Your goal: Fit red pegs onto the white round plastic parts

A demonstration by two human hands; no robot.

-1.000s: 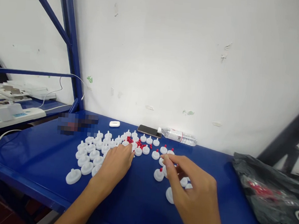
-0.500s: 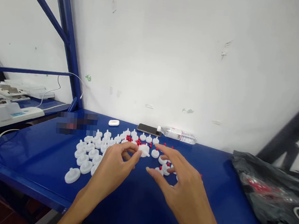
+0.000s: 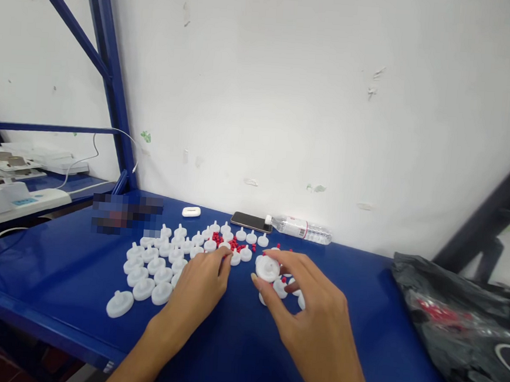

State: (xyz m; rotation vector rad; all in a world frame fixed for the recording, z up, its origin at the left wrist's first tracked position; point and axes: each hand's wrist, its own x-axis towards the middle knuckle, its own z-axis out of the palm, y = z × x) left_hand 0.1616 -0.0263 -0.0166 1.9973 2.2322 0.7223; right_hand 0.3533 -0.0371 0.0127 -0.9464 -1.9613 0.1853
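My right hand (image 3: 312, 301) pinches a white nozzle cap (image 3: 268, 269) by its rim between thumb and fingers, its round face turned toward me. My left hand (image 3: 201, 281) reaches in beside the pile of small red tips (image 3: 222, 239). Its fingers are pressed together, and whatever lies between them is hidden. A white nozzle cap (image 3: 235, 258) stands right at its fingertips. To the left, several white nozzle caps (image 3: 144, 288) stand spout up on the blue table. Around and behind my right hand are white caps with red tips on their spouts (image 3: 280, 287), partly covered by my fingers.
A phone (image 3: 251, 221), a plastic water bottle (image 3: 300, 228) and a small white case (image 3: 191, 211) lie along the wall. On the right sits a black plastic bag (image 3: 446, 347). A white power strip (image 3: 37, 202) and cables lie beyond the blue post (image 3: 114, 74) at left.
The white nozzle cap has passed from my left hand to my right, which has closed on it. My left hand has moved left to the red tips and the caps beside them.
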